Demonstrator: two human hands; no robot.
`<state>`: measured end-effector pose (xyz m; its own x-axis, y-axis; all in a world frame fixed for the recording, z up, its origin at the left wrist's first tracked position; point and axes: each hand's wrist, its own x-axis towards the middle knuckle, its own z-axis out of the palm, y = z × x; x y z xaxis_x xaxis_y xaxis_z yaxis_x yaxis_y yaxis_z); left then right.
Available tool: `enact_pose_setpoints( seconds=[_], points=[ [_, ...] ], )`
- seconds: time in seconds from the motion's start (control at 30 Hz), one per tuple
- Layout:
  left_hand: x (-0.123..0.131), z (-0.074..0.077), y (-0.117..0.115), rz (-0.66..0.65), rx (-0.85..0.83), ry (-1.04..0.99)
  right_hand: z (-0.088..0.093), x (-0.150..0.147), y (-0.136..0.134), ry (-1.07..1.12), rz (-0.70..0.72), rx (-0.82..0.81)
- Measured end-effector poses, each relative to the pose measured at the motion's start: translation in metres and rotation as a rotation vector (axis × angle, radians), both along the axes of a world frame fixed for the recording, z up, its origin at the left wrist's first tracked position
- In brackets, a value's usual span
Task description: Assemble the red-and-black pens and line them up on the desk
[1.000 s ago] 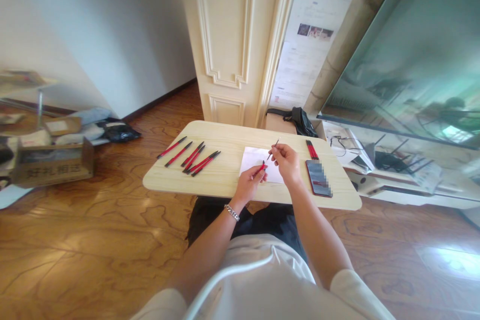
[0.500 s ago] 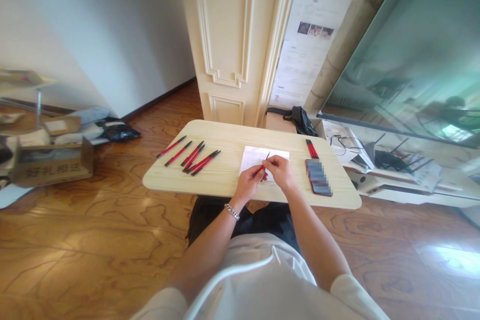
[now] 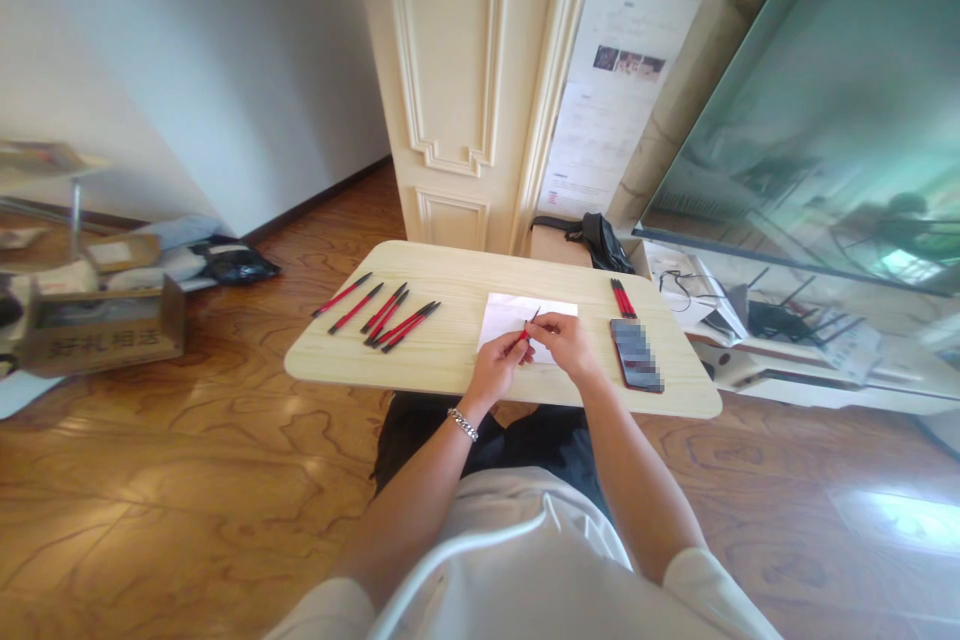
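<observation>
Over a white sheet of paper (image 3: 496, 313), my two hands meet around one red-and-black pen (image 3: 525, 334). My left hand (image 3: 498, 366) is closed on its red barrel. The fingers of my right hand (image 3: 564, 342) pinch the pen higher up, and a thin dark end sticks out above them. Much of the barrel is covered by my fingers. To the left, several red-and-black pens (image 3: 384, 312) lie slanted on the table. Several more red pens (image 3: 622, 299) lie close together at the right.
The pale wooden table (image 3: 450, 270) has rounded corners. A phone (image 3: 634, 352) lies on its right side, below the right pens. Behind stand a cream panelled door (image 3: 450, 40) and a black bag (image 3: 600, 238). An open cardboard box (image 3: 105, 330) sits on the floor at left.
My right hand has shifted very slightly at the pen, its wrist a little to the right. My left hand keeps its hold, and the other pens lie as before.
</observation>
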<state>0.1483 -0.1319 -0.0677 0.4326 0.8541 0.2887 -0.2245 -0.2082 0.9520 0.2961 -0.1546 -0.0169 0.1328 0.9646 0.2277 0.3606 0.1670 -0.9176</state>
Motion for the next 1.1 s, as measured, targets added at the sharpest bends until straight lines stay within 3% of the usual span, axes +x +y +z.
enact_pose_setpoints(
  seconds=[0.2,0.3,0.4,0.53,0.73,1.1],
  points=[
    [0.000,0.000,0.001,0.005,-0.039,-0.043,-0.003,0.006,0.005,-0.005,0.056,-0.031],
    [0.001,-0.001,0.002,0.028,-0.101,-0.078,-0.016,0.018,0.017,-0.025,-0.061,-0.045],
    [0.001,-0.002,0.003,0.042,-0.119,-0.093,-0.029,0.027,0.027,-0.229,-0.174,-0.081],
    [0.000,-0.002,0.003,0.046,-0.111,-0.099,-0.038,0.028,0.034,-0.482,-0.191,-0.202],
    [0.000,-0.001,0.003,0.052,-0.100,-0.102,-0.035,0.021,0.044,-0.619,-0.230,-0.313],
    [0.001,-0.003,0.003,0.060,-0.103,-0.103,-0.024,0.020,0.053,-0.742,-0.165,-0.358]
  ],
)
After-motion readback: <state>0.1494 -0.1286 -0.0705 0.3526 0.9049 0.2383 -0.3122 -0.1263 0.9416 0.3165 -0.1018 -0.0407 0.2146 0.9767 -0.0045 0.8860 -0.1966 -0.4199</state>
